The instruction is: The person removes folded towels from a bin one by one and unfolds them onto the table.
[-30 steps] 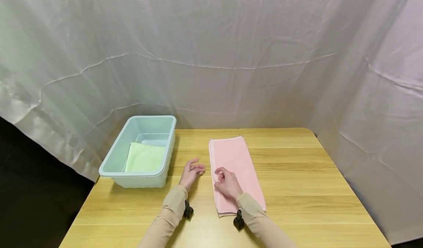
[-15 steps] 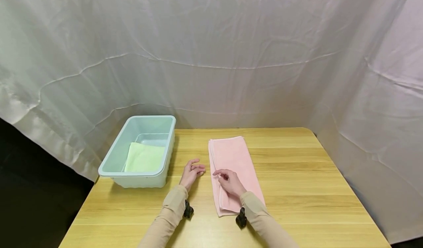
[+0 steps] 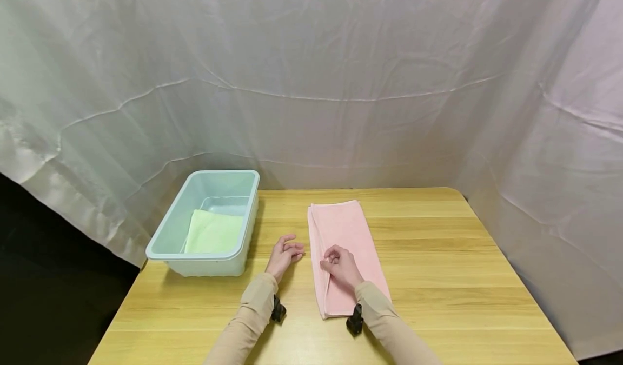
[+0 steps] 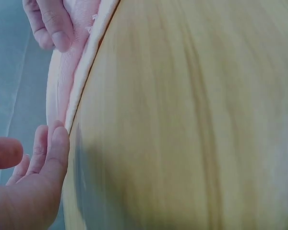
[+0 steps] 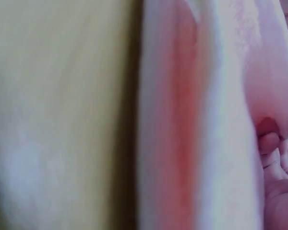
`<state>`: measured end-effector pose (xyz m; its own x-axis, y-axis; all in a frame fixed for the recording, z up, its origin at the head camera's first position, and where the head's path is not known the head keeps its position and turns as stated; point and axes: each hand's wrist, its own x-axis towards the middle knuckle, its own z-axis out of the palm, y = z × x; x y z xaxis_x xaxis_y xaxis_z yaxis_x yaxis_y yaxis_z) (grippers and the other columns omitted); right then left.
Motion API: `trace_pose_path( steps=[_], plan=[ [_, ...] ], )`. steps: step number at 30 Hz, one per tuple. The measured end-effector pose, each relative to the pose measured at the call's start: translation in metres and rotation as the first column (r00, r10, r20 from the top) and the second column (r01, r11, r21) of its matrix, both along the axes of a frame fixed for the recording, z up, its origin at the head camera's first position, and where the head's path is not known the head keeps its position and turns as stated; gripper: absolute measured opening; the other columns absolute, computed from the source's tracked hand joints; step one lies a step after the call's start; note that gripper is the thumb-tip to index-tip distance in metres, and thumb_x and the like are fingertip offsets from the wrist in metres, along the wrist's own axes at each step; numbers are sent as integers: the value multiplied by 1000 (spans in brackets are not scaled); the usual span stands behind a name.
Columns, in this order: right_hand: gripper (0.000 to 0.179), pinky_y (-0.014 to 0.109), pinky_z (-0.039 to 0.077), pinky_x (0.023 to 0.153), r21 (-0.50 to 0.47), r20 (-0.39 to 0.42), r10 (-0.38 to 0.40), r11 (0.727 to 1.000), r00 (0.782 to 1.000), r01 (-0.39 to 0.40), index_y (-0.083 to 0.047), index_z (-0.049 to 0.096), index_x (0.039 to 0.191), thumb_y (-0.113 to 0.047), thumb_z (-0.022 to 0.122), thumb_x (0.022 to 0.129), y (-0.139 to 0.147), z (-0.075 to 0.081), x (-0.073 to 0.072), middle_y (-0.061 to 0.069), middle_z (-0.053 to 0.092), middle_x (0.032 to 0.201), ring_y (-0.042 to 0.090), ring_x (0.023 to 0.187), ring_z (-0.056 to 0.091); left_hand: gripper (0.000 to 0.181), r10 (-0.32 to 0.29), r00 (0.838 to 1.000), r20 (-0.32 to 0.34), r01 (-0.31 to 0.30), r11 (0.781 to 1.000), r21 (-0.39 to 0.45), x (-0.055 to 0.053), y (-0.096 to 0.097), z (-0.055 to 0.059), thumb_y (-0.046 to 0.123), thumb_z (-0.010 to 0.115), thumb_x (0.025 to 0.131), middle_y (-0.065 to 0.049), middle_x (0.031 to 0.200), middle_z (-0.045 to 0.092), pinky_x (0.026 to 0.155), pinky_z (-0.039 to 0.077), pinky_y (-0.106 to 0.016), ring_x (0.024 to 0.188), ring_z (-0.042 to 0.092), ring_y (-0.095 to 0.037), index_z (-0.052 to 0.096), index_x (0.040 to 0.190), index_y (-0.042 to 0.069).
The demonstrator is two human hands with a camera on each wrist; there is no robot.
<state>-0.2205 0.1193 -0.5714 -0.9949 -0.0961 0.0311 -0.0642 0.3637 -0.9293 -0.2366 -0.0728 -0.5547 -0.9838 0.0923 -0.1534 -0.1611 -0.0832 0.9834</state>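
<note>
A pink towel [image 3: 340, 221] lies folded lengthwise on the table, its layers showing along the left side. Over its lower left part is my right hand [image 3: 343, 267], pinching the upper layer's edge between thumb and fingers; that edge stands slightly raised there. In the right wrist view the fingertips [image 5: 270, 143] meet the pink fabric, and the layered edge fills the middle, blurred. My left hand [image 3: 283, 258] rests relaxed on the table just left of the towel, holding nothing. From the left wrist, its fingers [image 4: 57, 148] appear loosely extended close to the towel's edge.
At the left of the wooden table [image 3: 438, 267] stands a light blue plastic bin [image 3: 199, 256] with a folded pale green cloth [image 3: 214, 232] inside. Grey-white curtains [image 3: 340, 84] hang behind the table and along its right side.
My right hand has shifted a little to the right, and the towel's upper edge has been drawn right and lifted slightly at the fingers. The left hand has barely moved.
</note>
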Motion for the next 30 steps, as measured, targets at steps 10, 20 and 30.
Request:
trace_pose_path(
  steps=[10, 20, 30],
  plan=[
    [17, 19, 47, 55, 55, 10, -129, 990, 992, 128, 5, 70, 93, -7, 76, 82, 4, 5, 1, 8, 67, 72, 6, 60, 54, 41, -250, 968, 29, 250, 968, 26, 4, 19, 0, 1, 38, 104, -40, 139, 51, 108, 51, -44, 128, 59, -43, 33, 143, -9],
    [16, 17, 47, 58, -36, 52, -186, 982, 981, 188, 7, 69, 91, -7, 73, 84, 21, 13, -2, 5, 66, 73, 4, 63, 55, 42, -286, 957, 43, 286, 958, -3, 4, 25, -1, 2, 35, 105, -40, 144, 46, 114, 44, -51, 137, 49, -48, 29, 146, -9],
    [24, 20, 48, 54, -173, 233, -182, 959, 955, 225, 7, 65, 105, -8, 72, 88, 65, 29, -1, -5, 61, 72, 6, 62, 55, 45, -292, 956, 31, 293, 955, -33, 7, 25, 0, 1, 37, 104, -39, 144, 46, 114, 45, -50, 137, 49, -47, 30, 146, -9]
  ],
)
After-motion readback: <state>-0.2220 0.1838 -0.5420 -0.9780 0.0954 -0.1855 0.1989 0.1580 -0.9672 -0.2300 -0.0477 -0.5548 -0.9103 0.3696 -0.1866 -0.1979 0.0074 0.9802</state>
